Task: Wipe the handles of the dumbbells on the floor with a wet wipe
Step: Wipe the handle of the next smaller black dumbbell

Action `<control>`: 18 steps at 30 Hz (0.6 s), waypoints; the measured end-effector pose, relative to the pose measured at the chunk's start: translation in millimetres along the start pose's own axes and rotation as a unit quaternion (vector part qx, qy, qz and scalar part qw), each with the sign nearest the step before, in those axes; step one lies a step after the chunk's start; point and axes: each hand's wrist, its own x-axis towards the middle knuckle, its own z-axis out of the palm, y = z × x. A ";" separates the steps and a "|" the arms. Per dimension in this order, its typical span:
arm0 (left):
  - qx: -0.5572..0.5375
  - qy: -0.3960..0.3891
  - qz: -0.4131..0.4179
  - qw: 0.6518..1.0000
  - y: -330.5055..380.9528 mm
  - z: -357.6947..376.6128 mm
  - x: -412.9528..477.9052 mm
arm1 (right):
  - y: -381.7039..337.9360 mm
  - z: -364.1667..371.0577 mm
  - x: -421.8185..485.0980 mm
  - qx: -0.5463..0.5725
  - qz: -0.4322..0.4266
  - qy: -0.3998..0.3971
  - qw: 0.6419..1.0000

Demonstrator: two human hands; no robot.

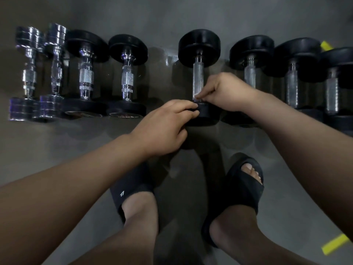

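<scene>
Grey floor (57, 150), dumbbells in a row. Middle dumbbell (198, 48): left hand (164, 123) grips its near head. Right hand (225, 90) is curled round the near end of the handle (197, 77); wipe not clearly seen. Heavy, rigid, may roll; steady by the head.

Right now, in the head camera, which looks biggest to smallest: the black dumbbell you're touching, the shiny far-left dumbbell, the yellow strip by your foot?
1. the black dumbbell
2. the shiny far-left dumbbell, similar length but slimmer
3. the yellow strip, though nearer the camera
</scene>
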 end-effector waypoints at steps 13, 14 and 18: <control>0.045 0.004 -0.009 0.999 10.7 6.9 -3.2 | -5.8 -5.3 -3.5 0.043 0.081 0.001 0.996; 0.048 0.004 -0.008 0.999 12.0 6.1 -2.6 | -5.0 -2.8 -2.0 0.060 0.090 0.037 0.993; 0.061 -0.018 -0.013 0.998 14.3 2.6 -1.9 | 0.2 6.0 -3.9 0.114 0.112 0.084 0.984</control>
